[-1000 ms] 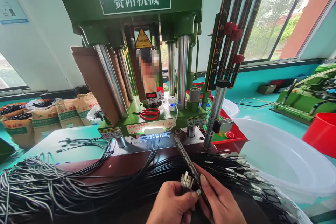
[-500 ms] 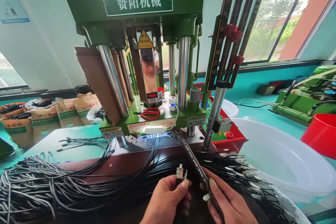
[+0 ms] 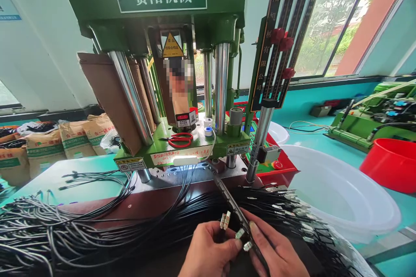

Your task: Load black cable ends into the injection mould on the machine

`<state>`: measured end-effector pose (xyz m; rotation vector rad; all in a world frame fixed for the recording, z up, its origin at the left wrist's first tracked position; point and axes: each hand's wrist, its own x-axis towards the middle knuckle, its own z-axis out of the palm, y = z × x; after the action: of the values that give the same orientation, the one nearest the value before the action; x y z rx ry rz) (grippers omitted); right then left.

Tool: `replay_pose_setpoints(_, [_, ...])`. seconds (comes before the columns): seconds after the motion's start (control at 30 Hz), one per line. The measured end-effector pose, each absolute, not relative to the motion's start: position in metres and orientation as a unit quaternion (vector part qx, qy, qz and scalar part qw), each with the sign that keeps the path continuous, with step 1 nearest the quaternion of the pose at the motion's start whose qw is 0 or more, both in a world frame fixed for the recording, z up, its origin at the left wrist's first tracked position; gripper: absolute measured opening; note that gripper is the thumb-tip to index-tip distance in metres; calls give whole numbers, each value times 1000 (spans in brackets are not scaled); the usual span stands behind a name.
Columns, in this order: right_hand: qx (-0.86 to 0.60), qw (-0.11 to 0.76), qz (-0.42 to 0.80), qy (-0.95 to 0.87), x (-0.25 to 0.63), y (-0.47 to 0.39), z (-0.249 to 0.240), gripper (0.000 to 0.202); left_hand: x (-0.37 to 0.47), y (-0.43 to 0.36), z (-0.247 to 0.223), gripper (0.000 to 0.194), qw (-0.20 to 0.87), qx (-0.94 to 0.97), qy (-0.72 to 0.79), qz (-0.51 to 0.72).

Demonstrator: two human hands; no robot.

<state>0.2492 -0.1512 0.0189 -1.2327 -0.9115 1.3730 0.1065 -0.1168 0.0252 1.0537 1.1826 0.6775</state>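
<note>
My left hand (image 3: 212, 246) is closed in a pinch on cable connectors, with shiny metal plugs (image 3: 225, 220) standing up above its fingers. Its thumb tip is beside another metal plug (image 3: 239, 233) at the left side of a long dark slotted bar (image 3: 232, 203). My right hand (image 3: 274, 242) grips the near part of this bar, thumb on top. A further metal plug (image 3: 247, 246) sticks out from the bar between the two hands. The bar's far end reaches to the press bed; its near end is hidden by my right hand.
A green press (image 3: 182, 149) stands ahead, with red-handled scissors (image 3: 180, 140) on its ledge. Black cables (image 3: 107, 233) spread across the front, their metal ends (image 3: 305, 225) piled at right. A white tub (image 3: 344, 190) and a red bucket (image 3: 390, 164) stand at right.
My left hand has moved right, up to the bar. A second plug now shows at the bar's side, by the left thumb. The right hand keeps its grip; the view has shifted slightly.
</note>
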Motion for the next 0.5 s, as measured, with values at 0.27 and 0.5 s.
replay_pose_setpoints(0.27, [-521, 518, 543, -406, 245, -152, 13, 63, 106, -117, 26, 26, 652, 454, 529, 297])
replay_pose_setpoints(0.5, [-547, 532, 470, -444, 241, -153, 14, 57, 102, -118, 30, 26, 663, 462, 502, 307])
